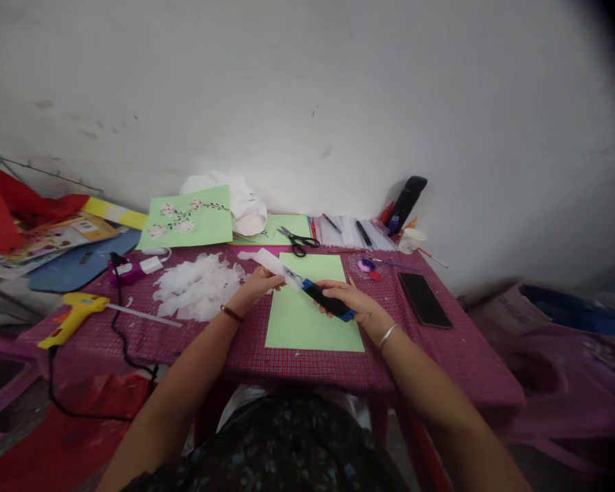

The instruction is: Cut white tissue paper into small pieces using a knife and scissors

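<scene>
My right hand [342,299] is wrapped round the black and blue handle of a tool [329,301], whose head meets a white strip [269,262]. At the strip's lower edge, my left hand [257,285] pinches it between thumb and fingers. Both hands are above a light green sheet [312,331] lying on the checked tablecloth. To the left of my left hand lies a heap of white pieces [199,287]. Black scissors [299,242] rest just behind the green sheet.
A yellow glue gun [76,316] with a black cord lies at the left. Behind the heap leans a green sheet with flowers [187,219]. A phone [423,299] and a paper cup [413,239] are at the right, near pens and a paintbrush.
</scene>
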The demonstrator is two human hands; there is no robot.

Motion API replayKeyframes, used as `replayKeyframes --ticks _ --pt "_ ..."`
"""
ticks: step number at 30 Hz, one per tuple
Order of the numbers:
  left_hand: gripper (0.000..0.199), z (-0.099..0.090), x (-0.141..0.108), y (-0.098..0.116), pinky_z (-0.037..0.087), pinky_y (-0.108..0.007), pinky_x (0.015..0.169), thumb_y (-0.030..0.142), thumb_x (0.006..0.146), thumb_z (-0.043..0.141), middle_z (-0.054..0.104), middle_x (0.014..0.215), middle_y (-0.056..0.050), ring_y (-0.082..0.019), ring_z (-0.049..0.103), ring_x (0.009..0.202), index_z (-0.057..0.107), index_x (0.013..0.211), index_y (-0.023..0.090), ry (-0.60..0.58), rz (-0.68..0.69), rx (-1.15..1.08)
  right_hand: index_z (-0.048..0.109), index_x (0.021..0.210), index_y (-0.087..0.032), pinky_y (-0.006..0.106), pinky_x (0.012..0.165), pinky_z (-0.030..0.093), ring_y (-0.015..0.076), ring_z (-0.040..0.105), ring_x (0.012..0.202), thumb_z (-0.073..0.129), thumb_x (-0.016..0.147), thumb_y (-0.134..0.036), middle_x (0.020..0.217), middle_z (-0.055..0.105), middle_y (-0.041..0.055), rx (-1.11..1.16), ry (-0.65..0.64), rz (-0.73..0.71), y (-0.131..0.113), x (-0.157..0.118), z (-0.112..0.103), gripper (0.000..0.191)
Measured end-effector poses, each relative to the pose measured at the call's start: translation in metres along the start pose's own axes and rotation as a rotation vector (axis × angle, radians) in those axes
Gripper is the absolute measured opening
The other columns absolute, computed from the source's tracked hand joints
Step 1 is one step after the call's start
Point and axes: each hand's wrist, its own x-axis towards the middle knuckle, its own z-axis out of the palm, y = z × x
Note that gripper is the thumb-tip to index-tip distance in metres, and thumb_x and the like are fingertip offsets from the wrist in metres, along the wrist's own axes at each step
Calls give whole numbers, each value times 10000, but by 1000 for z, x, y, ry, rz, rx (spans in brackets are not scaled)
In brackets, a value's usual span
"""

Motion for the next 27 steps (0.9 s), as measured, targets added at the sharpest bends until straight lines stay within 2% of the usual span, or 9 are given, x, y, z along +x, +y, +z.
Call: replayKeyframes --ticks 5,10,14,19,27 --pt "142 1 -2 3 431 -241 544 278 679 644 649 607 -23 -133 555 568 654 619 150 52 3 120 628 1106 -159 218 474 513 131 655 575 668 762 -265 767 717 34 19 -20 17 2 2 -1 362" --pt "127 2 -3 6 401 -237 530 252 655 639 619 565 -7 -130 529 553 648 571 158 87 -25 138 622 1129 -163 219 491 519 127 655 582 661 769 -248 800 721 36 2 -40 54 3 3 -1 372" --pt "138 1 -5 9 370 -236 496 253 619 642 587 505 -4 -129 503 520 633 517 160 49 -48 124 617 1132 -152 221 491 519 125 645 563 664 762 -260 769 714 31 -4 -46 53 3 3 0 387" --pt "137 -1 -3 6 419 -241 543 281 621 625 639 568 -27 -134 543 548 669 594 154 -14 -37 52 627 1121 -157 215 488 510 117 637 550 672 755 -274 765 715 26 -8 -68 40 2 1 2 387" --pt "130 -4 1 -1 429 -241 559 256 585 613 633 573 -28 -123 533 540 673 592 141 -79 -24 4 632 1117 -160 218 486 512 128 651 586 653 776 -252 796 718 39 22 -43 25 3 1 0 354"
